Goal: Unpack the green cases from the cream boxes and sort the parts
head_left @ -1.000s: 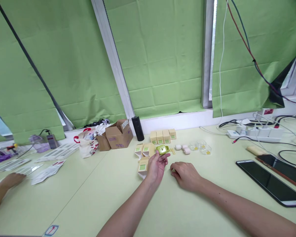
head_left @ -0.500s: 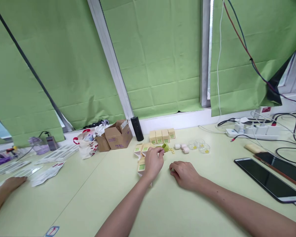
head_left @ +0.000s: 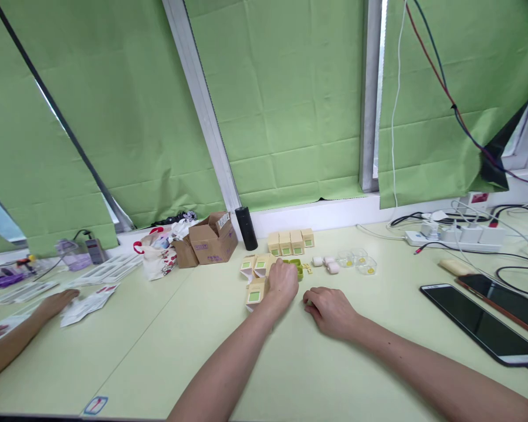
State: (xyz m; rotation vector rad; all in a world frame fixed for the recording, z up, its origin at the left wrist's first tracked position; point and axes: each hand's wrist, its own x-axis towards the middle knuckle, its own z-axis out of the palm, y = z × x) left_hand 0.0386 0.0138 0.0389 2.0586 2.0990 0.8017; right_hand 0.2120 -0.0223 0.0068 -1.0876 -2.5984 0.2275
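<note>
My left hand (head_left: 283, 282) reaches over the table, fingers bent down beside several small olive-green pieces (head_left: 298, 269). Its fingertips are mostly hidden behind the hand, so what they pinch cannot be made out. Cream boxes with green windows (head_left: 255, 293) stand just left of that hand, partly covered by it. My right hand (head_left: 329, 307) rests on the tabletop with its fingers loosely curled and nothing in them. Tiny yellow pieces (head_left: 307, 268) lie right of the green ones. Farther right are pale pink-and-white blocks (head_left: 332, 267) and clear round cases with yellow spots (head_left: 364, 265).
More cream boxes (head_left: 285, 242) line up behind. A black cylinder (head_left: 246, 228), an open cardboard box (head_left: 213, 240) and a cloth bag (head_left: 158, 261) stand back left. Phones (head_left: 479, 322) and a power strip (head_left: 457, 239) lie right. A co-worker's hand (head_left: 57, 303) touches white packets.
My left hand has lowered and shifted slightly right; the green piece by its fingertips is now among the others on the table. The co-worker's hand moved right. My right hand stays put.
</note>
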